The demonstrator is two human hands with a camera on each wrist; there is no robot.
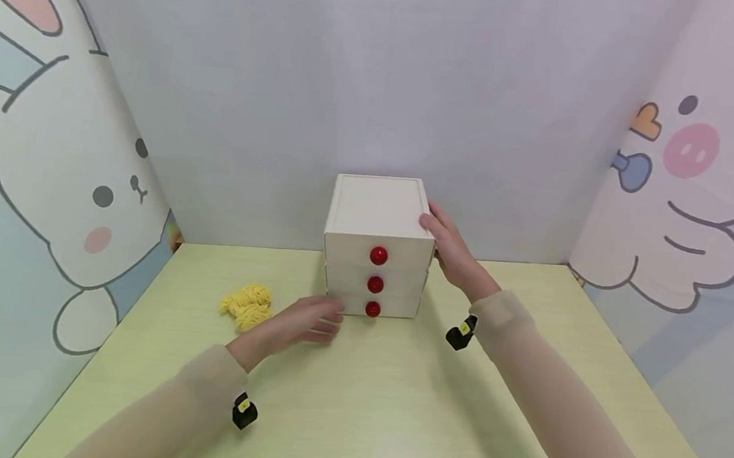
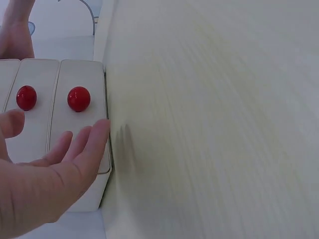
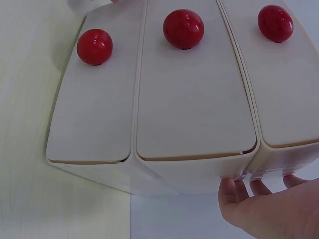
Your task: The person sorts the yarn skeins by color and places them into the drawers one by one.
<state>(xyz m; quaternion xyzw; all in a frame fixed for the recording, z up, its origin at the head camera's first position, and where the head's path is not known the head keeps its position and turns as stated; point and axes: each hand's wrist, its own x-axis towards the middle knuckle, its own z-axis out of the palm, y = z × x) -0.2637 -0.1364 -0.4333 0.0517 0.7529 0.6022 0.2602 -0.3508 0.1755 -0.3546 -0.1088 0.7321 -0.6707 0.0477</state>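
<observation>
A white box with three stacked drawers (image 1: 374, 252) stands against the back wall, a round red knob (image 1: 378, 255) on each drawer front. All its drawers look closed. My right hand (image 1: 454, 251) rests against the box's right side near the top edge; in the right wrist view its fingertips (image 3: 227, 185) touch that side wall. My left hand (image 1: 305, 320) is by the lower left front corner with fingers extended and nothing held. In the left wrist view, its fingers (image 2: 94, 142) are in front of the bottom drawer; whether they touch it I cannot tell.
A twisted bundle of yellow yarn (image 1: 248, 306) lies on the pale wood-grain table (image 1: 383, 407), just left of my left hand. Side panels with a cartoon rabbit (image 1: 57, 206) and a pig-nosed figure (image 1: 687, 208) flank the table, and a plain pale wall (image 1: 273, 102) rises behind.
</observation>
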